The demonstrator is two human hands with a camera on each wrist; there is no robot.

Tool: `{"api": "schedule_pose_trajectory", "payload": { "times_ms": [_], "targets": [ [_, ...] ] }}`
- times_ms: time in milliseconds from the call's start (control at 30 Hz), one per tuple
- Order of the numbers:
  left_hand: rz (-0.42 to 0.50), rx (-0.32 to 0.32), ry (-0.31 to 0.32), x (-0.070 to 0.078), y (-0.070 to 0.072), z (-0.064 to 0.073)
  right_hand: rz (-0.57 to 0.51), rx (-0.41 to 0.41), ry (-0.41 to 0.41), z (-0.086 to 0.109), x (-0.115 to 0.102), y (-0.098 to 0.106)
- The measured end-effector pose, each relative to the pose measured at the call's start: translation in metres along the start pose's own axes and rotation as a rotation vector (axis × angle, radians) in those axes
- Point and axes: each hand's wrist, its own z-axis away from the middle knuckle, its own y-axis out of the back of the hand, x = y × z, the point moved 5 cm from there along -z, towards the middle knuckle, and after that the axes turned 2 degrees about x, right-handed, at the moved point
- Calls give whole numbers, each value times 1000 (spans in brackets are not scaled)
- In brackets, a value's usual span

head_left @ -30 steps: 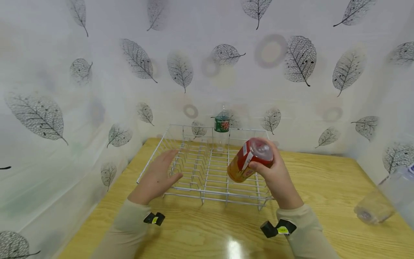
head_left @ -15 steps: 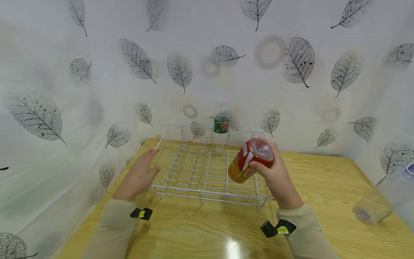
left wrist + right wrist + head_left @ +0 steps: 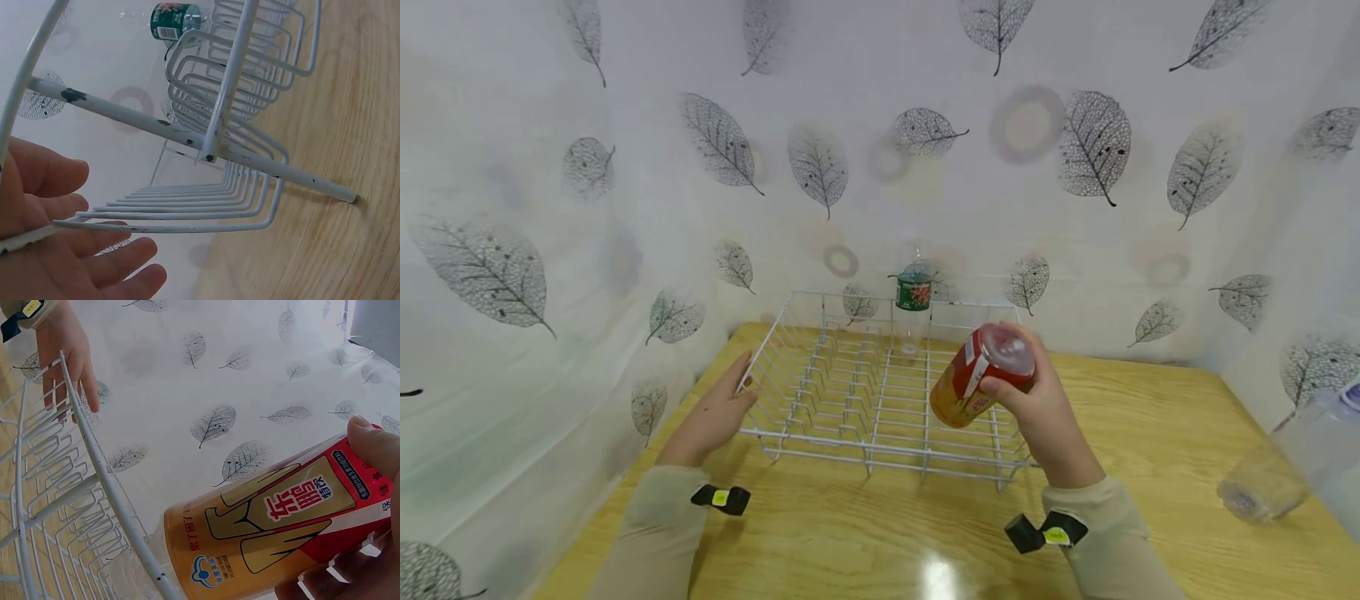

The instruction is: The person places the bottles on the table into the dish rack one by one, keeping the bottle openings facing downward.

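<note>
My right hand (image 3: 1051, 421) grips a red and gold plastic drink bottle (image 3: 966, 387) near its base. The bottle is tilted, base up, with its neck pointing down and left over the right half of a white wire dish rack (image 3: 868, 457). In the right wrist view, the gold label of the bottle (image 3: 275, 519) shows plainly, and the clear neck lies behind a rack wire. My left hand (image 3: 707, 421) is at the rack's left rim. The left wrist view shows that hand (image 3: 56, 231) with loosely extended fingers, a rim wire running between thumb and fingers.
A clear bottle with a green label (image 3: 913, 293) stands at the back of the rack. Another clear plastic bottle (image 3: 1273, 475) leans at the right end of the wooden table (image 3: 820, 533). A leaf-patterned white sheet (image 3: 865, 192) walls the back and sides.
My left hand has moved left from over the rack to its left rim. The right hand and its bottle stay in nearly the same place.
</note>
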Motion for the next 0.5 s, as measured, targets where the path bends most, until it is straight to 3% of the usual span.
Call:
{"api": "schedule_pose_trajectory", "payload": {
  "times_ms": [133, 500],
  "targets": [
    [99, -21, 20, -1, 0, 1, 23, 1, 4, 0, 0, 0],
    [224, -42, 9, -4, -7, 0, 62, -1, 10, 2, -5, 3]
  ]
}}
